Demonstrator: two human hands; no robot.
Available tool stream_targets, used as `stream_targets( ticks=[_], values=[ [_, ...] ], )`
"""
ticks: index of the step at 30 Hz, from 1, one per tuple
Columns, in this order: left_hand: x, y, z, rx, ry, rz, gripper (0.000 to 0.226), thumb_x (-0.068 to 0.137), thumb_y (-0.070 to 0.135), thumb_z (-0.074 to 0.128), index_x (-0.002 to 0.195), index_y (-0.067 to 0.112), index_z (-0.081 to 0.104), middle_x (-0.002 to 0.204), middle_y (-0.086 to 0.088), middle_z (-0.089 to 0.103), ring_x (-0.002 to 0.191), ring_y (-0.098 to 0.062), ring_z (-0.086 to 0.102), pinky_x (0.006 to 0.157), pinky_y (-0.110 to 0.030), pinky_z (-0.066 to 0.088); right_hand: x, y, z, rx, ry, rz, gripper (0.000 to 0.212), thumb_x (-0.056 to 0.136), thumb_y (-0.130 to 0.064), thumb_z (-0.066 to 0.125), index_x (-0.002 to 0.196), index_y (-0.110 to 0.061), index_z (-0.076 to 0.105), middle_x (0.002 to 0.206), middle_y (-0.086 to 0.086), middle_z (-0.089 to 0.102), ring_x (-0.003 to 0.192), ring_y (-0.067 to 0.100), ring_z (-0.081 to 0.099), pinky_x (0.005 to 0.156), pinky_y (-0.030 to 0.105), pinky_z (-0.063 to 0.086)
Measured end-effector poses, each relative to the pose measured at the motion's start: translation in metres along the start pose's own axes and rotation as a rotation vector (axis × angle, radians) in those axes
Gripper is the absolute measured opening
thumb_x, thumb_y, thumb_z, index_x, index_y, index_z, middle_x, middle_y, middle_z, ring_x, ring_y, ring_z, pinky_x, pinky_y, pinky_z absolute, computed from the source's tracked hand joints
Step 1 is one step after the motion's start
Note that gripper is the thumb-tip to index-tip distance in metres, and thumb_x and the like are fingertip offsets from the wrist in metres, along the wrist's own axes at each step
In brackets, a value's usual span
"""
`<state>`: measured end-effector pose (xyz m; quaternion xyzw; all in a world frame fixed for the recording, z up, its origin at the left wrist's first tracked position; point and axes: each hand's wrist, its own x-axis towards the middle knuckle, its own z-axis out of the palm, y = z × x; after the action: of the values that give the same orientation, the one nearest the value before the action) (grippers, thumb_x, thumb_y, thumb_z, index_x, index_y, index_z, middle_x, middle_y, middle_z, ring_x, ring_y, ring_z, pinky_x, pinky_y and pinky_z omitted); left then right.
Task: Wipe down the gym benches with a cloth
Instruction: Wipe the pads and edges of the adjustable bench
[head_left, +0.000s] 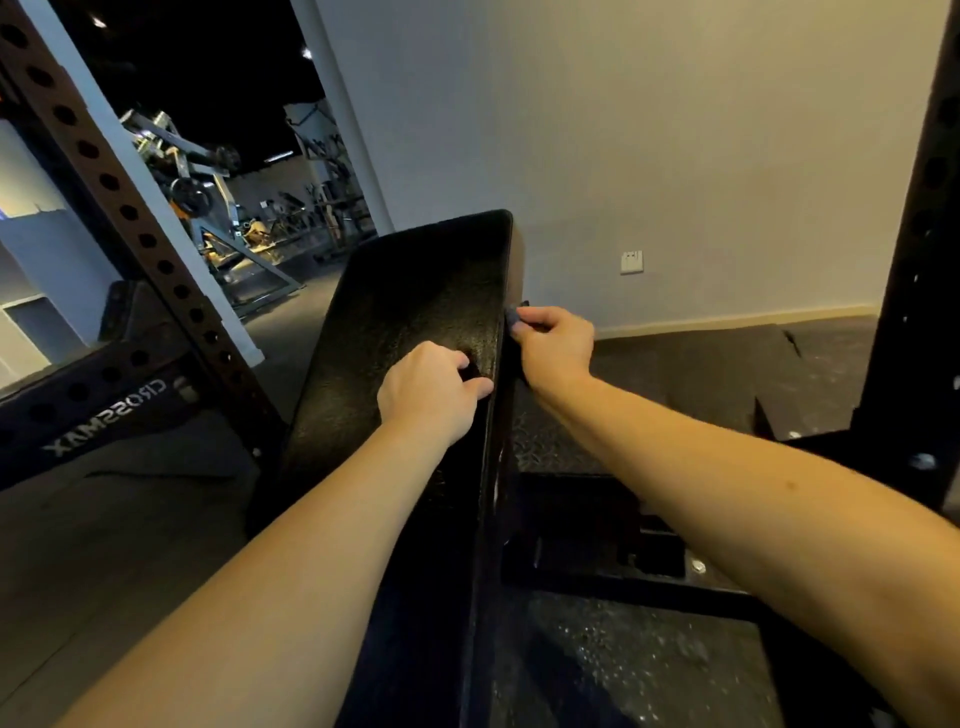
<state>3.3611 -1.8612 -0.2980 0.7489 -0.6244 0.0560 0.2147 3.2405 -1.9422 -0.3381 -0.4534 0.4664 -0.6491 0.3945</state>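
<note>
Bench (415, 291) with a black, grainy pad runs up the middle of the view from the near bottom edge, tilted so its far end stands highest against a pale wall (675, 130). Dark speckled floor (649, 654) lies around it, with loose black mats (727, 374) along the foot of the wall to the right. A brown rack post (109, 182) pierced with holes leans past the bench's left side, joined low down by a black crossbar (104, 415) with white lettering. Another black post (930, 182) stands at the right edge of the view. The bench's black base frame (597, 551) shows on the floor under its right side. Gym machines (192, 171) stand well apart in a dim room beyond the left post. The left grip (431, 395) rests on top of the pad close to its right edge, fingers curled under and thumb lying out toward that edge; whether it holds anything I cannot tell. The right grip (556, 343) is against the bench's right side face, clenched around a small grey-blue cloth (512, 316) that peeks out past the fingertips and touches that edge. A white switch plate (631, 261) sits low on the wall.
</note>
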Motion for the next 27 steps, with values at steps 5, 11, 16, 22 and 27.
stream_targets(
  ticks=[5, 11, 16, 22, 27],
  values=[
    [-0.001, -0.001, 0.005, 0.029, 0.04, 0.01, 0.05, 0.09, 0.053, 0.07, 0.135, 0.031, 0.064, 0.125, 0.004, 0.068, 0.116, -0.024, 0.063, 0.085, -0.038, 0.053, 0.049, -0.018, 0.014, 0.047, 0.037, 0.06, 0.016, 0.091, -0.006, 0.071, 0.086, -0.021, 0.073, 0.087, -0.003, 0.072, 0.087, 0.014, 0.069, 0.091, 0.042, 0.06],
    [-0.004, -0.002, 0.008, 0.011, 0.051, 0.011, 0.049, 0.091, 0.051, 0.069, 0.136, 0.031, 0.062, 0.128, 0.004, 0.065, 0.116, -0.022, 0.062, 0.08, -0.038, 0.049, -0.013, 0.009, -0.001, 0.057, -0.002, -0.028, 0.015, 0.091, -0.017, 0.072, 0.105, -0.017, 0.076, 0.098, -0.006, 0.072, 0.096, 0.008, 0.067, 0.094, 0.034, 0.056],
    [-0.008, 0.0, 0.005, 0.006, 0.046, 0.023, 0.049, 0.093, 0.05, 0.068, 0.137, 0.03, 0.061, 0.13, 0.003, 0.062, 0.119, -0.023, 0.059, 0.079, -0.037, 0.045, -0.075, 0.028, -0.019, 0.056, -0.075, -0.017, 0.015, 0.089, -0.019, 0.077, 0.099, -0.029, 0.075, 0.104, -0.006, 0.073, 0.1, 0.007, 0.068, 0.091, 0.027, 0.055],
    [-0.009, -0.001, 0.005, -0.016, 0.051, 0.017, 0.05, 0.093, 0.049, 0.069, 0.138, 0.03, 0.06, 0.13, 0.003, 0.062, 0.119, -0.022, 0.059, 0.084, -0.039, 0.051, -0.009, 0.0, 0.006, 0.006, 0.052, -0.007, 0.011, 0.089, -0.011, 0.073, 0.089, -0.022, 0.074, 0.093, -0.005, 0.072, 0.093, 0.012, 0.067, 0.095, 0.04, 0.057],
    [-0.011, -0.001, 0.005, -0.01, 0.059, 0.03, 0.048, 0.094, 0.05, 0.066, 0.138, 0.03, 0.061, 0.13, 0.002, 0.062, 0.118, -0.022, 0.059, 0.081, -0.039, 0.05, -0.003, 0.003, 0.006, 0.005, 0.051, -0.007, 0.012, 0.094, -0.014, 0.069, 0.094, -0.025, 0.072, 0.1, -0.004, 0.07, 0.098, 0.013, 0.065, 0.097, 0.039, 0.055]
  ],
)
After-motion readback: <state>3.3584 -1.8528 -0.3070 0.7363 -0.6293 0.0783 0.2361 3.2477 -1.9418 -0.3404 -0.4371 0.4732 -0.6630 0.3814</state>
